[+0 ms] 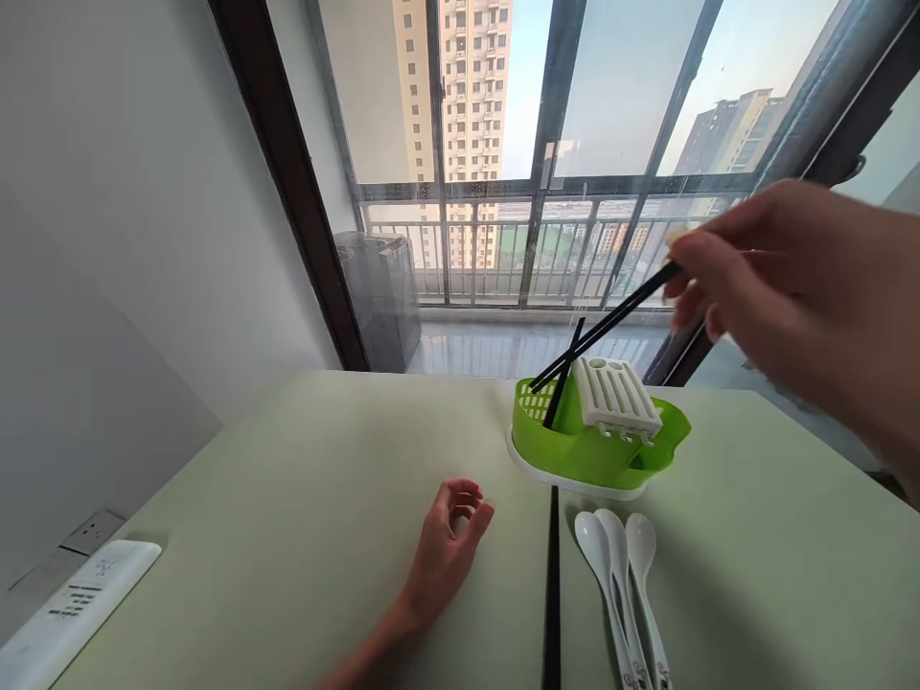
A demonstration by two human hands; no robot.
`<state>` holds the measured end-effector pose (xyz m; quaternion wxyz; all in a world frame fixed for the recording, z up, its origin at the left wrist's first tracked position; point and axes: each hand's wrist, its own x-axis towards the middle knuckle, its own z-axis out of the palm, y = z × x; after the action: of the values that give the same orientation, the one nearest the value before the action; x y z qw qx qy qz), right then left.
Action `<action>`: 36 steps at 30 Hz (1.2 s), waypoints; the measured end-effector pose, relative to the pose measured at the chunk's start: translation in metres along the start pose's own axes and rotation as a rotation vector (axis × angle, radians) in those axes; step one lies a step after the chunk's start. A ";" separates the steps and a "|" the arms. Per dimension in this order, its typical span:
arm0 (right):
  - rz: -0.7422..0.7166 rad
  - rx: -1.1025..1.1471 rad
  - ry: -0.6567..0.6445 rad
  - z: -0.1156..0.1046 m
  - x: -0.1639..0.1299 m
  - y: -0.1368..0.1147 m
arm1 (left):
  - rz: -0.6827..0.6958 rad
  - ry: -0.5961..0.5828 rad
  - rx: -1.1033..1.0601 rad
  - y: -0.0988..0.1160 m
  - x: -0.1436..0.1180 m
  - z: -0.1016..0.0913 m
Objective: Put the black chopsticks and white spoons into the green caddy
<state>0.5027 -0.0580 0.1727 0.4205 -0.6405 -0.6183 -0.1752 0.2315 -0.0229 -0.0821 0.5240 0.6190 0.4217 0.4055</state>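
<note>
My right hand, raised at the right, pinches a pair of black chopsticks near their upper ends. They slant down to the left, tips over the latticed left compartment of a green cutlery holder. Another black chopstick leans inside that compartment, crossing behind the held ones. My left hand rests on the table, fingers loosely curled with a gap to the thumb, holding nothing I can see. One black chopstick or more lies in front of the holder. To its right are three white spoons.
A white slotted rack with small hooks sits on the holder. The pale green table carries a white power strip or similar long device at far left. Behind it are a glazed balcony with railing and a grey covered appliance.
</note>
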 end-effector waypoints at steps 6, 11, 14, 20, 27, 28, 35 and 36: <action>-0.028 -0.008 -0.247 0.063 0.019 0.025 | 0.002 -0.030 0.043 0.002 -0.001 0.002; 0.004 -0.004 -0.425 0.102 0.019 0.049 | 0.025 -0.059 0.086 0.005 -0.002 0.003; 0.023 0.022 -0.477 0.111 0.022 0.055 | 0.021 -0.058 0.107 0.008 -0.002 0.004; 0.088 -0.119 -0.487 0.116 0.025 0.057 | 0.023 -0.071 0.115 0.009 -0.003 0.004; -0.147 -0.191 -0.332 0.083 0.001 0.014 | 0.028 -0.083 0.143 0.008 -0.004 0.003; -0.191 -0.167 -0.367 0.076 -0.006 0.007 | 0.028 -0.083 0.145 0.009 -0.004 0.003; -0.541 -0.045 -0.876 0.068 -0.080 0.002 | 0.020 -0.075 0.167 0.009 -0.003 0.004; -0.575 -0.053 -0.909 0.071 -0.093 0.006 | 0.020 -0.074 0.170 0.009 -0.003 0.004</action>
<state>0.4708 -0.0632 0.0601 0.0292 -0.4671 -0.8837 -0.0037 0.2353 -0.0278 -0.0738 0.4805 0.6803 0.4286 0.3502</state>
